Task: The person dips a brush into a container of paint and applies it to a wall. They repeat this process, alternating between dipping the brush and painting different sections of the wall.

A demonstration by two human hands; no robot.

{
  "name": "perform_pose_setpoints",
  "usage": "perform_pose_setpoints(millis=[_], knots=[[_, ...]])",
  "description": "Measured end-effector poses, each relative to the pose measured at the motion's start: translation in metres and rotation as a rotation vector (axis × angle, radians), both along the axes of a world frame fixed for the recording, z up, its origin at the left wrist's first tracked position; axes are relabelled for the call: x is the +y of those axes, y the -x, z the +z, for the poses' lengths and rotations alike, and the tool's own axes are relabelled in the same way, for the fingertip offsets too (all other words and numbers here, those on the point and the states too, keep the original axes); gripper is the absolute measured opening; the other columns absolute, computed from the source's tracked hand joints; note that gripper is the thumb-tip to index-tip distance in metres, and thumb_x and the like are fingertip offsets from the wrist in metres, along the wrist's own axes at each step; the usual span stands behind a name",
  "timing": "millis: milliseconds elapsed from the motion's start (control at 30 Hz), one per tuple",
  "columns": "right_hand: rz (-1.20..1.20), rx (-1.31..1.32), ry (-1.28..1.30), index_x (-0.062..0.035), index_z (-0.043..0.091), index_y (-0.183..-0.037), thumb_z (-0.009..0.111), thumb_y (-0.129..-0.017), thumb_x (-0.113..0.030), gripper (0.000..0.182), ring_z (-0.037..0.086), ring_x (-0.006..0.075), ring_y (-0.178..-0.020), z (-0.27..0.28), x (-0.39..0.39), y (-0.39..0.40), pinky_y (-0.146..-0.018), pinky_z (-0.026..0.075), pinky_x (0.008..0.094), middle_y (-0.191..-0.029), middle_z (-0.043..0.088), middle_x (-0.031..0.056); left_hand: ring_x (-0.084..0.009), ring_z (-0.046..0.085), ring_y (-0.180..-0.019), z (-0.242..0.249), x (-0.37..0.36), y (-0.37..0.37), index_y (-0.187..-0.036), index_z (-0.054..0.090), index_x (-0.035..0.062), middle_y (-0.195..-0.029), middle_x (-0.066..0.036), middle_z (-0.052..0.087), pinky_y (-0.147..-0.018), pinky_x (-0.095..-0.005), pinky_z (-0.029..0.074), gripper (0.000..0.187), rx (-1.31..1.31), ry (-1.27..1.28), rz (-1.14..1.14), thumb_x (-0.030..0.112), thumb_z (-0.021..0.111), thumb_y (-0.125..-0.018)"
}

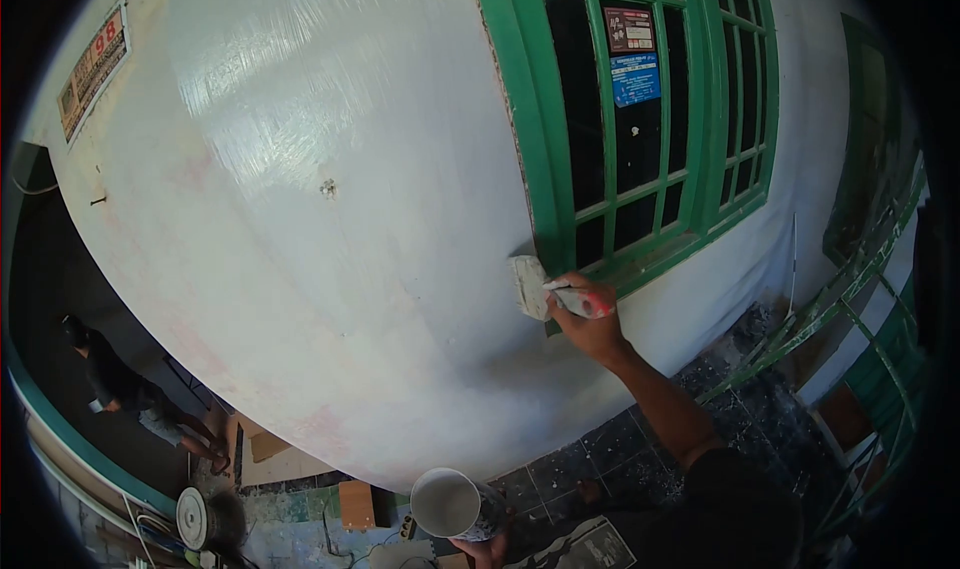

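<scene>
My right hand (598,331) is closed around the handle of a wide paintbrush (530,287), whose handle shows red and grey. The bristles, coated in white, lie at the white wall (380,259), right beside the lower left corner of the green window frame (548,129). Low in the view, my left hand (486,551) grips a paint can (445,502) from its side and underneath, partly hidden by it. White coats the can's inside. Wet, glossy brush strokes show on the upper part of the wall.
Green scaffolding (860,284) stands at the right over a paint-spattered dark tiled floor (590,454). At the left, another person (130,384) is beyond the wall's edge. A nail (98,201) juts from the wall below a number sign (95,69). Cardboard (285,461) lies below.
</scene>
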State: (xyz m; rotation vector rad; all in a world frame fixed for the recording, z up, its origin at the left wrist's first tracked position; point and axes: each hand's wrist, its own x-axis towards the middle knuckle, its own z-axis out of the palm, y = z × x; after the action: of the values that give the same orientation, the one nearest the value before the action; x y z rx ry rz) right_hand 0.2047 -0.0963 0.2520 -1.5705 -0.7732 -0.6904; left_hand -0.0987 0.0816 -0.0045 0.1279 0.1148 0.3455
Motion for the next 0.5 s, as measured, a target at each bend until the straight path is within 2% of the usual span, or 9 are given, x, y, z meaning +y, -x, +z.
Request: perform_pose_setpoints(millis=[100,200,300,333,400,433,467,500], knots=[[0.006,0.095,-0.018,-0.0004,0.066,-0.094,0.072,-0.084,-0.005,0.013,0.065,0.0068,-0.073,0.030,-0.009,0.004,-0.064,0.050,0.0245,-0.078,0.070,0.0087,-0.0425,0.053,-0.119,-0.002,-0.001,-0.004,-0.143,0.044,0.0188,-0.136,-0.014,0.054,-0.087,-0.0599,0.048,0.079,-0.008,0.000,0.014,0.073,0.042,-0.085],[-0.018,0.164,0.162,-0.0009,0.067,-0.094,0.073,-0.083,-0.007,0.014,0.065,0.0089,-0.072,0.053,-0.011,-0.011,-0.065,0.051,0.0259,-0.081,0.070,0.0082,-0.0422,0.054,-0.118,-0.007,0.001,-0.012,-0.143,0.044,0.0187,-0.135,-0.014,0.055,-0.087,-0.0596,0.048,0.079,0.016,0.008,0.062,0.073,0.042,-0.085],[-0.131,-0.174,0.466,-0.0017,0.068,-0.095,0.074,-0.079,-0.007,0.018,0.066,0.0105,-0.075,0.106,-0.006,-0.035,-0.067,0.053,0.0271,-0.083,0.071,0.0070,-0.0420,0.054,-0.118,-0.013,0.004,-0.020,-0.143,0.044,0.0187,-0.135,-0.014,0.055,-0.088,-0.0592,0.049,0.079,0.054,0.012,0.104,0.073,0.042,-0.086],[-0.108,-0.230,0.469,-0.0031,0.069,-0.096,0.074,-0.079,-0.011,0.020,0.065,0.0178,-0.069,0.120,-0.005,-0.059,-0.064,0.052,0.0303,-0.076,0.068,0.0114,-0.0419,0.054,-0.118,-0.016,0.005,-0.026,-0.143,0.044,0.0187,-0.135,-0.014,0.055,-0.088,-0.0591,0.049,0.079,0.063,0.011,0.115,0.073,0.042,-0.086],[-0.042,-0.271,0.545,-0.0058,0.070,-0.098,0.074,-0.078,-0.016,0.023,0.063,0.0230,-0.061,0.175,-0.004,-0.092,-0.060,0.050,0.0336,-0.068,0.065,0.0139,-0.0417,0.054,-0.117,-0.018,0.007,-0.032,-0.143,0.044,0.0187,-0.135,-0.014,0.055,-0.088,-0.0589,0.049,0.079,0.074,0.007,0.137,0.073,0.042,-0.086],[-0.003,-0.257,0.617,-0.0071,0.070,-0.099,0.074,-0.077,-0.018,0.025,0.061,0.0208,-0.060,0.223,-0.007,-0.085,-0.060,0.050,0.0337,-0.067,0.064,0.0120,-0.0416,0.054,-0.117,-0.019,0.007,-0.036,-0.143,0.044,0.0187,-0.135,-0.014,0.055,-0.088,-0.0588,0.049,0.079,0.079,0.004,0.147,0.073,0.042,-0.086],[0.193,-0.352,0.633,-0.0077,0.071,-0.100,0.075,-0.077,-0.018,0.025,0.058,0.0150,-0.059,0.270,-0.009,-0.069,-0.059,0.050,0.0343,-0.065,0.063,0.0075,-0.0415,0.055,-0.117,-0.020,0.006,-0.041,-0.143,0.044,0.0186,-0.134,-0.014,0.055,-0.088,-0.0587,0.049,0.079,0.085,0.006,0.155,0.072,0.042,-0.086],[0.137,-0.354,0.679,-0.0065,0.073,-0.099,0.076,-0.076,-0.009,0.024,0.066,0.0146,-0.086,0.313,-0.010,-0.051,-0.083,0.054,0.0311,-0.094,0.073,0.0062,-0.0414,0.055,-0.117,-0.021,0.005,-0.047,-0.143,0.044,0.0186,-0.134,-0.014,0.055,-0.088,-0.0585,0.049,0.078,0.087,0.010,0.163,0.072,0.042,-0.086]])
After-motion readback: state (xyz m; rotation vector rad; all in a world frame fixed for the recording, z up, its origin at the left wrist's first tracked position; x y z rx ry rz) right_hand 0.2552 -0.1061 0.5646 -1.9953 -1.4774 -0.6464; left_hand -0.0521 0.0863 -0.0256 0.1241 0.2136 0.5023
